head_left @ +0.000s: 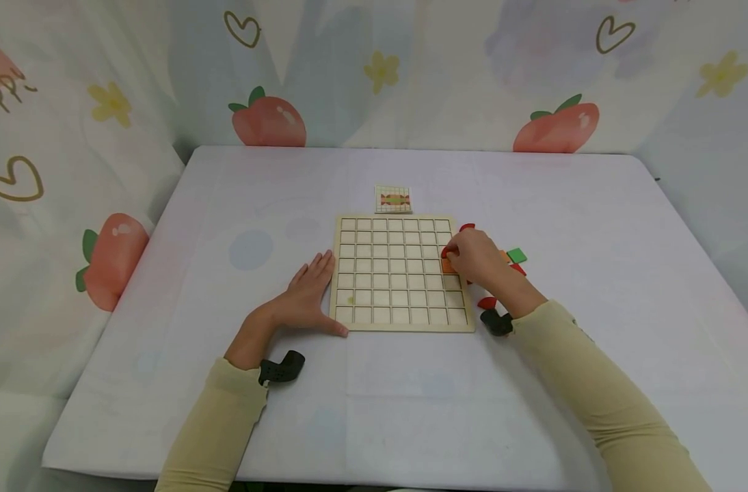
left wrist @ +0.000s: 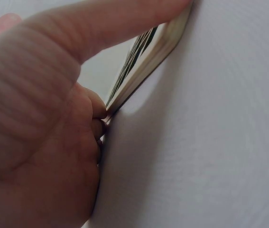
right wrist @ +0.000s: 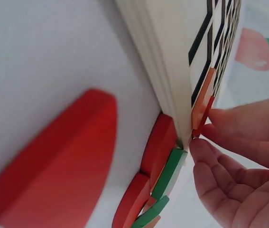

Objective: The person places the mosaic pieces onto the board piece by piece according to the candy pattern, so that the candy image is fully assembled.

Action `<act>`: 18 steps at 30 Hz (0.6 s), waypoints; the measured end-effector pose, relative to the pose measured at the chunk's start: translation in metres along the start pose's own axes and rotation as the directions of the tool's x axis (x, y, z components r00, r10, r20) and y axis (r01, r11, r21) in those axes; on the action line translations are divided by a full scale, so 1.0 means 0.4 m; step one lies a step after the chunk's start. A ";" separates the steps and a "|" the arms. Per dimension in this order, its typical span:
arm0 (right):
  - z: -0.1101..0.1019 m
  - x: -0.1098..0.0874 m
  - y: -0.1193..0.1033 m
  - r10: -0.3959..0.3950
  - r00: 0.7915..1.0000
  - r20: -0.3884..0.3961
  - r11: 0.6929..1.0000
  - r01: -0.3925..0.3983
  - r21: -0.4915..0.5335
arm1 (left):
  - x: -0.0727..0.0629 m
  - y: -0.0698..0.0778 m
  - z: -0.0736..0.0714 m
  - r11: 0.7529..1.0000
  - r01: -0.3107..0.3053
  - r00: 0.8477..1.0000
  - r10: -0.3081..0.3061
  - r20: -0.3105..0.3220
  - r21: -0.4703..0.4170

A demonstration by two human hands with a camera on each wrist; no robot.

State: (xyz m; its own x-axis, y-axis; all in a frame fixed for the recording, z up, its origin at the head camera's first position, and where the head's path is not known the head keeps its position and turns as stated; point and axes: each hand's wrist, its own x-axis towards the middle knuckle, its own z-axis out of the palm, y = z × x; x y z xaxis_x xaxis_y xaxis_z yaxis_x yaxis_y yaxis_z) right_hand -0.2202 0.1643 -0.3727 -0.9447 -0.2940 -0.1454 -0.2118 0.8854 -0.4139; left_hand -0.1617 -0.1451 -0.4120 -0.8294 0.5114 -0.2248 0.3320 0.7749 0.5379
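Observation:
A flat wooden grid board (head_left: 405,327) lies on the white table. Along its left edge rests my left hand (head_left: 305,297), fingers spread and thumb at the near corner. In the left wrist view, the thumb (left wrist: 110,26) reaches over the board's side. My right hand (head_left: 480,258) is over the right-hand column and pinches a small red piece (head_left: 444,252) between thumb and fingertips. Just on the near side of it, an orange square (head_left: 450,265) sits in the grid. The right wrist view shows the red piece (right wrist: 204,118) beside the orange one; its full outline is hidden.
Right of the board lie loose pieces: a red one with a curved edge (head_left: 487,303), a green one (head_left: 517,255), another red one (head_left: 467,226) and others partly behind my right hand. A small patterned card (head_left: 393,199) lies beyond the board's far edge.

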 end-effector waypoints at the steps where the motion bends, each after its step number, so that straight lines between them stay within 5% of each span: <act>1: 0.000 0.000 0.001 -0.001 1.000 -0.002 1.000 0.001 -0.001 | 0.000 0.000 0.000 1.000 -0.001 1.000 0.001 0.000 -0.001; 10: 0.001 0.001 0.012 -0.044 0.998 -0.037 0.999 0.043 -0.027 | 0.002 -0.003 0.002 1.000 -0.006 1.000 0.006 0.000 -0.003; 18: 0.000 0.003 0.002 0.017 1.000 0.001 0.999 -0.017 -0.045 | -0.001 0.005 -0.004 1.000 -0.007 1.000 0.007 0.001 -0.009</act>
State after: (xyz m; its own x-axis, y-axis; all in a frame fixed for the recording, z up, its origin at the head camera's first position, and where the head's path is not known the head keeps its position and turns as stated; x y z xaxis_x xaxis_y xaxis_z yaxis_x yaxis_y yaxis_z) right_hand -0.2214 0.1647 -0.3730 -0.9480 -0.2792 -0.1531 -0.2067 0.9054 -0.3709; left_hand -0.1613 -0.1442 -0.4094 -0.8266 0.5174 -0.2215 0.3339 0.7676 0.5471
